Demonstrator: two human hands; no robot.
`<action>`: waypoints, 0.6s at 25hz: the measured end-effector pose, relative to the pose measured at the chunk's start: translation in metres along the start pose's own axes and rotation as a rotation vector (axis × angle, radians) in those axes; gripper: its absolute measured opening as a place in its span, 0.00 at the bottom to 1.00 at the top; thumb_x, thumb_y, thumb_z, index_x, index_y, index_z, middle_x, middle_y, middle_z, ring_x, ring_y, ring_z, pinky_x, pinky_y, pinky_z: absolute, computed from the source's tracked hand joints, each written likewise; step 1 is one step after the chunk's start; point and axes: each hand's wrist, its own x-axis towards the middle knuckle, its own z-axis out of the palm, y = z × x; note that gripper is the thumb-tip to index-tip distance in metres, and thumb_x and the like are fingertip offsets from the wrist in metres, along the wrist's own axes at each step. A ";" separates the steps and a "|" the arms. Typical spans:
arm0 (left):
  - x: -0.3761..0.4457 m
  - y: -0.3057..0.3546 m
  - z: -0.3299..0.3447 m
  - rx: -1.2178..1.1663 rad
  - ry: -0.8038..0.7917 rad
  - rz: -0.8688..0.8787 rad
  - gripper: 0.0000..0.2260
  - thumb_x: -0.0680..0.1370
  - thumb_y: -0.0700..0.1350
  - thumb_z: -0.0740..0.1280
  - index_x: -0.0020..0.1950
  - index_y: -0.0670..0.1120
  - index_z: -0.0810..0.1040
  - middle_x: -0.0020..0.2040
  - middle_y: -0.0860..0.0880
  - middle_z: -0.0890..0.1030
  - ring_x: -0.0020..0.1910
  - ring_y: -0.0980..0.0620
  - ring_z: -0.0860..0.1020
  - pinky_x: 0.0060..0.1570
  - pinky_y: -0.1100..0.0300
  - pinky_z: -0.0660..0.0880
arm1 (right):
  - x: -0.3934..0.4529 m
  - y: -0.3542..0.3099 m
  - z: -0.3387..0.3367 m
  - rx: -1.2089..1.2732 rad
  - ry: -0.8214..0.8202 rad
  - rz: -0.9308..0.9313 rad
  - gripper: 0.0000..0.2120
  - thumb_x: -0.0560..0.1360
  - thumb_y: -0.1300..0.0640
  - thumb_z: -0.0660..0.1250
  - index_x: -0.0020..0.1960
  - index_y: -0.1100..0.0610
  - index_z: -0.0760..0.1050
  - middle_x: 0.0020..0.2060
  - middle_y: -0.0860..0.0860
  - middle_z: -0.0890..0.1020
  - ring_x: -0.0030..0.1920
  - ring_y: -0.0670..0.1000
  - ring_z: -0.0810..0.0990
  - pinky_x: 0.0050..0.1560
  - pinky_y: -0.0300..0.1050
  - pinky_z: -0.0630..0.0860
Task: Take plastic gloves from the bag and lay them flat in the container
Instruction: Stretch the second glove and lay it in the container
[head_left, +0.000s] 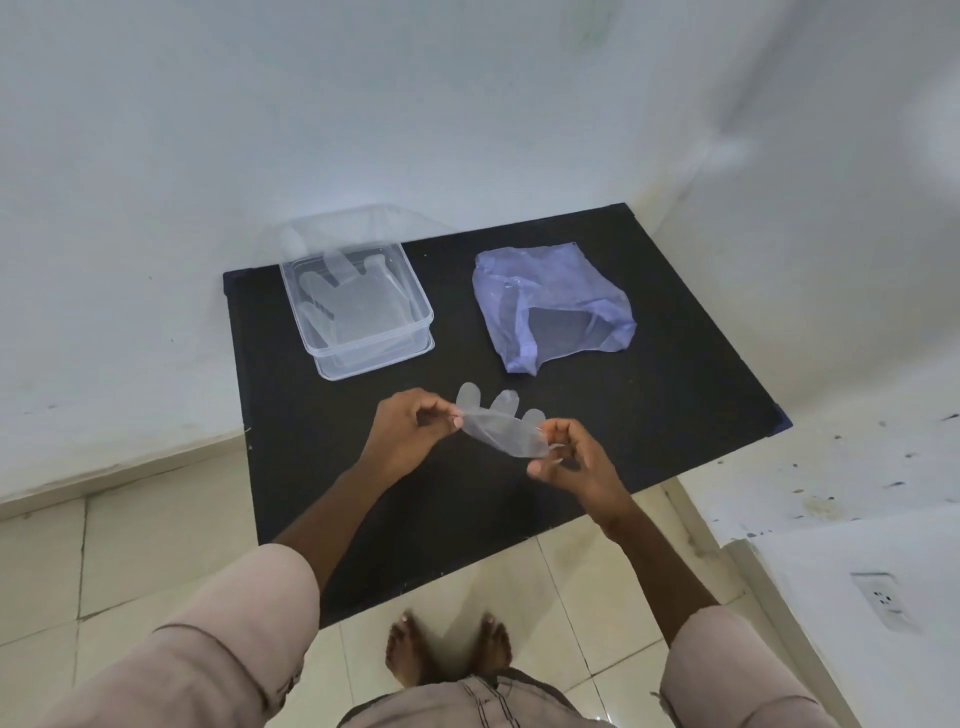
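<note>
A clear plastic glove (501, 431) is stretched between both my hands above the black table (675, 415). My left hand (410, 436) pinches its left edge and my right hand (571, 462) pinches its right edge; the glove's fingers point away from me. A clear rectangular container (358, 306) sits at the table's far left with at least one glove (348, 296) lying flat inside. A crumpled translucent purple bag (550, 306) lies at the far right, its mouth open toward me.
The container rests on what looks like its clear lid (374, 358). White walls close in behind and to the right of the table. My bare feet (447, 654) stand on pale floor tiles at the table's near edge.
</note>
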 end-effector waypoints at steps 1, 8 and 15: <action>0.002 0.003 -0.002 -0.013 0.005 0.003 0.04 0.71 0.43 0.75 0.45 0.46 0.86 0.44 0.49 0.84 0.44 0.54 0.81 0.50 0.57 0.79 | -0.001 -0.002 0.000 -0.112 -0.034 -0.002 0.34 0.64 0.43 0.76 0.64 0.49 0.67 0.59 0.46 0.73 0.57 0.51 0.76 0.53 0.44 0.78; 0.008 0.010 -0.022 -0.040 -0.053 -0.020 0.03 0.71 0.45 0.76 0.43 0.47 0.86 0.43 0.49 0.85 0.40 0.52 0.82 0.41 0.56 0.80 | 0.012 -0.014 0.010 -0.126 0.304 -0.166 0.10 0.72 0.56 0.71 0.52 0.58 0.79 0.50 0.53 0.81 0.51 0.52 0.81 0.52 0.45 0.80; 0.010 0.020 -0.044 -0.316 -0.044 -0.109 0.02 0.72 0.37 0.72 0.43 0.40 0.84 0.46 0.44 0.86 0.47 0.41 0.83 0.38 0.59 0.82 | 0.018 -0.050 0.013 -0.023 0.294 -0.229 0.04 0.74 0.57 0.69 0.45 0.57 0.80 0.45 0.53 0.83 0.47 0.53 0.82 0.40 0.39 0.80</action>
